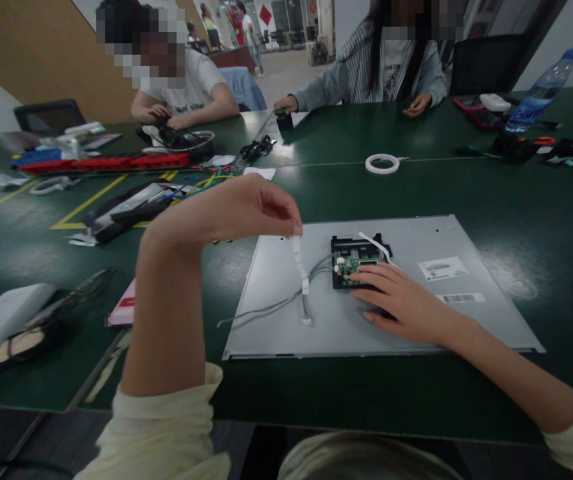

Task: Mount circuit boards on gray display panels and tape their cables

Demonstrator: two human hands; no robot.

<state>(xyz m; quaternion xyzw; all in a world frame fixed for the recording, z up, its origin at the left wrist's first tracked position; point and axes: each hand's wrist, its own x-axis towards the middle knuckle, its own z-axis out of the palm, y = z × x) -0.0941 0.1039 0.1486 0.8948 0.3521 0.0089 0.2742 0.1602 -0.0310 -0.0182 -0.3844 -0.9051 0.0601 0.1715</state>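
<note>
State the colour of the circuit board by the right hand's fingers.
Green; the circuit board shows best in the head view.

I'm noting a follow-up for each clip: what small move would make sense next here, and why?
Probably lower the left hand slightly, keeping the right hand on the board. The left fingers pinch the top of the white strip above the panel, and its lower part meets the grey wires; easing down should limit any tug on them.

water bottle [541,93], leaning | white ring [382,164] on green table [326,190] | red strip [111,163] | white device [4,327] at left
</note>
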